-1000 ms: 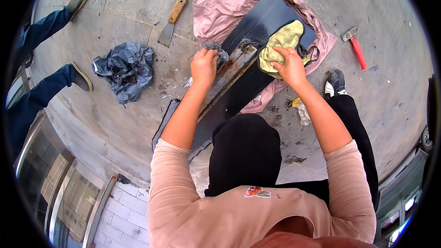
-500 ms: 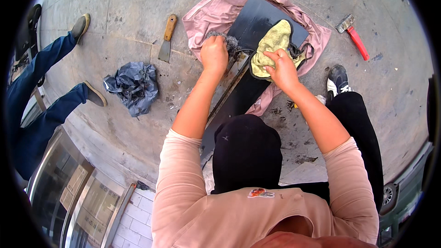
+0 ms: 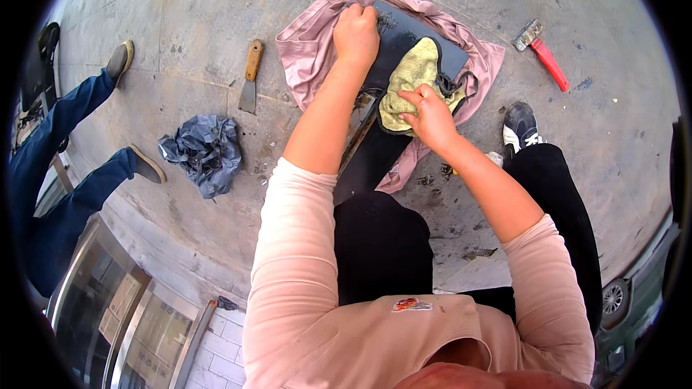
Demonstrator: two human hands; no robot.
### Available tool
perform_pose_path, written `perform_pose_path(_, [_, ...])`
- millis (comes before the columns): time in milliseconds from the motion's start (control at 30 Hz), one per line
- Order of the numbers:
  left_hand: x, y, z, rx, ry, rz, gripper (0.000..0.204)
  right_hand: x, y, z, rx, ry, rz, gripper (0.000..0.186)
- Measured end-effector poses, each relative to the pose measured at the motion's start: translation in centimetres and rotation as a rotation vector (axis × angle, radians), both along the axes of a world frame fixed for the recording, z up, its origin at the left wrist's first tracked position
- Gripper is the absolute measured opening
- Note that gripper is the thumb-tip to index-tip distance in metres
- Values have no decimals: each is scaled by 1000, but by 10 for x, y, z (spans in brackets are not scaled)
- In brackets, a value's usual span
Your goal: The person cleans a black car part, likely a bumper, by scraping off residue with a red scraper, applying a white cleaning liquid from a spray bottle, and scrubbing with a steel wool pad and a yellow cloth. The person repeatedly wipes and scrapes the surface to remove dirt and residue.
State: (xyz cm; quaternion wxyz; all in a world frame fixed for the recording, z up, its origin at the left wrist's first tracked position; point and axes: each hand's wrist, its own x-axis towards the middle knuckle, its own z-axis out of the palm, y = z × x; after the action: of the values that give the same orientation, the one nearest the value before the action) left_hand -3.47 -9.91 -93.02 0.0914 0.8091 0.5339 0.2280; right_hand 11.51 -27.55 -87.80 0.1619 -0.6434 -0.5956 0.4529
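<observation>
My left hand (image 3: 356, 37) is closed on the grey scouring pad (image 3: 386, 20), mostly hidden by my fingers, against the upper part of a dark grey panel (image 3: 448, 54). My right hand (image 3: 425, 117) grips a yellow cloth (image 3: 407, 75) with black edging and a dark cord, lying over the panel's right part. A long dark bar with a rusty strip (image 3: 358, 137) runs from under the cloth toward my knee. A crumpled pink fabric (image 3: 310, 47) lies beneath and around the panel.
A wooden-handled scraper (image 3: 252, 72) and crumpled grey plastic bag (image 3: 202, 151) lie left on the concrete. A red-handled hammer-like tool (image 3: 544, 57) lies right. Another person's legs (image 3: 72, 108) are at left. Framed glass panels (image 3: 115, 302) lie lower left, a car wheel (image 3: 613, 295) lower right.
My left hand has moved up and forward along the panel with the pad. My right hand and the yellow cloth have shifted slightly left and down in the picture.
</observation>
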Motion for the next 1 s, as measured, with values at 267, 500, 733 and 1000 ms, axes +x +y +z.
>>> perform_pose_path(267, [-43,-48,4,-177,-26,-57,7,12,-2,-7,-16,-38,-22,49])
perform_pose_path(500, [26,32,-9,43,-21,31,5,3,0,-4,-17,-5,29,46])
perform_pose_path(733, [-40,-73,9,-207,-63,-129,9,12,-1,-8,-22,-18,-16,47])
perform_pose_path(1000, [2,-51,-4,-151,-147,-152,10,15,1,-6,16,-77,54,48])
